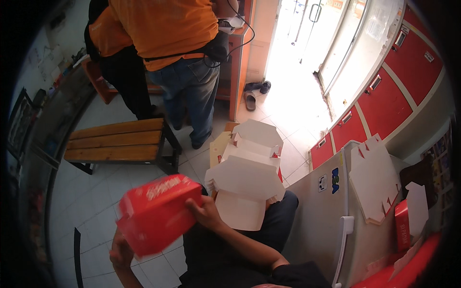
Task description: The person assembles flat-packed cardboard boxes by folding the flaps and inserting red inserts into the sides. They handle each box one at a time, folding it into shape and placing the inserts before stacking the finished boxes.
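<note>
A red folded cardboard box [156, 213] with pale lettering is held up between both hands, low and left of centre. My left hand [120, 252] cups its lower left corner from beneath. My right hand [205, 211] grips its right side, thumb on the front face. Just right of the box, a stack of flat white unfolded box blanks [247, 177] rests on my lap.
A wooden bench [117, 144] stands on the white tiled floor at the left. Two people in orange shirts [163, 29] stand beyond it. At right, a grey appliance [326, 211] carries more flat blanks [374, 182]. Red cabinets [384, 101] line the right wall; sandals [252, 96] lie by the doorway.
</note>
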The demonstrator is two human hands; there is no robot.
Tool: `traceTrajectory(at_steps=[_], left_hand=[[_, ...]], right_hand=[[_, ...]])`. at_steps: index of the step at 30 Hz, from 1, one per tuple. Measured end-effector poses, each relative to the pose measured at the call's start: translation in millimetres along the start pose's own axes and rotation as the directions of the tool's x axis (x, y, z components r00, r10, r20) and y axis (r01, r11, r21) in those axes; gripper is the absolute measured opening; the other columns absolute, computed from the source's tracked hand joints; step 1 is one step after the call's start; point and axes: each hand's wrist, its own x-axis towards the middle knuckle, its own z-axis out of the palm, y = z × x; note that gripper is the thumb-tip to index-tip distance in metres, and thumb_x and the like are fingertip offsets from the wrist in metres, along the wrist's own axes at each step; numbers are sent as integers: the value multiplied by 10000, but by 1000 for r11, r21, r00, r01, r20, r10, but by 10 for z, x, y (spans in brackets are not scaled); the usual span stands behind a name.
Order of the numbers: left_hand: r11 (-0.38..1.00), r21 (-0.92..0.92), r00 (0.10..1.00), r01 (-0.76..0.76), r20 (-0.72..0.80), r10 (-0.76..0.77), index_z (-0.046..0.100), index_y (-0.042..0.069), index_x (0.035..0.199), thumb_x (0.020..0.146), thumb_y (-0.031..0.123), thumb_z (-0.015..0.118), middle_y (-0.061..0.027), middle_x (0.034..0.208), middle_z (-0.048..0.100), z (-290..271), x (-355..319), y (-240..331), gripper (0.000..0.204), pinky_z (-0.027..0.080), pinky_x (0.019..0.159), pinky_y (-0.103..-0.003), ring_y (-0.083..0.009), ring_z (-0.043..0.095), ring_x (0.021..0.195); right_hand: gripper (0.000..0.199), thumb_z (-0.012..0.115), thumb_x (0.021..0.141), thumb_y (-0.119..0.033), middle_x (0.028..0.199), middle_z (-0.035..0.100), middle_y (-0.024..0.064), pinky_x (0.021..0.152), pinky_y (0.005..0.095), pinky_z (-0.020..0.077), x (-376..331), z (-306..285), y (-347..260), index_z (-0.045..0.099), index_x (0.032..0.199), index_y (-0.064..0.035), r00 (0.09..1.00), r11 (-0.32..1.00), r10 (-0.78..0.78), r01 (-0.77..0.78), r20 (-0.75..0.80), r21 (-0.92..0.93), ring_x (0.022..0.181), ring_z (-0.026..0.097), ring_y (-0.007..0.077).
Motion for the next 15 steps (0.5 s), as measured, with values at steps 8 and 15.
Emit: traceTrajectory(at_steps=[8,15], left_hand=[[449,857,929,-251,343,-136,704,10,987,725,81,845,-121,914,744,-46,-66,152,306,551,795,-389,-225,724,845],[249,837,829,-488,534,-168,700,43,974,768,129,802,-144,893,718,153,5,-96,246,537,736,-398,-324,698,819]], right_hand=[[689,669,904,-484,1314,590,230,995,420,485,72,-157,-183,496,1400,-38,995,706,-102,75,3,-704,1216,592,329],[671,497,966,-572,1504,420,177,1153,512,301,266,78,-367,467,1428,-86,790,730,-374,574,486,-371,1433,338,355]])
